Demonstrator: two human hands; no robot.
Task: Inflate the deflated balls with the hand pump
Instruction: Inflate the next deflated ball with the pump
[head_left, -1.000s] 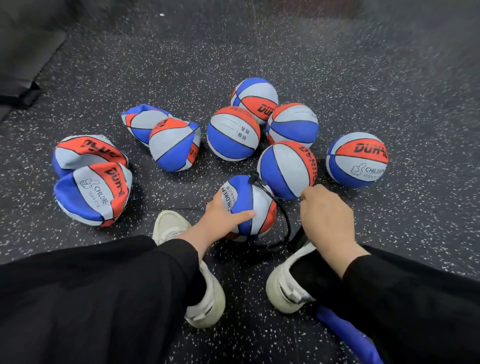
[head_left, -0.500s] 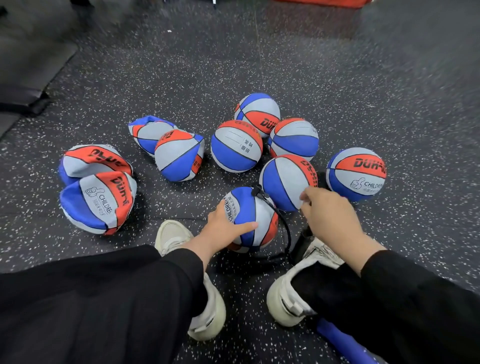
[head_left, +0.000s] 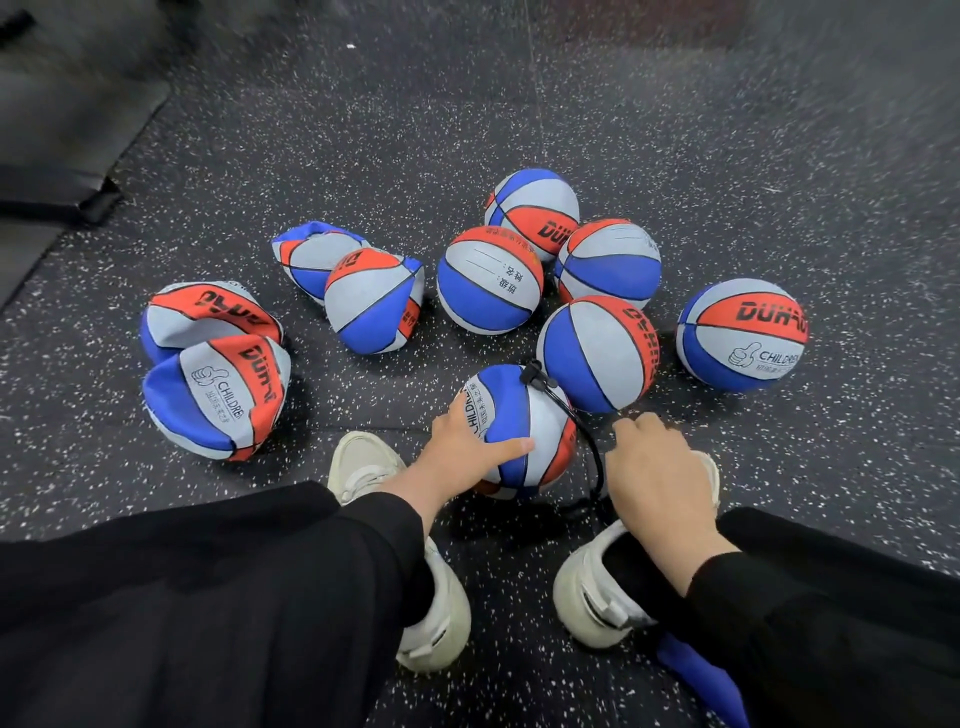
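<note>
Between two white shoes (head_left: 597, 587) on the speckled floor (head_left: 675, 156), the ball (head_left: 524, 421) sits with a black hose (head_left: 582, 426) plugged into its top. The left hand (head_left: 467, 447) cups it, fingers spread. The right hand (head_left: 657, 467) is fisted over the pump, which is hidden. Flat balls (head_left: 218, 374) lie left, round ones (head_left: 597, 353) behind.
</note>
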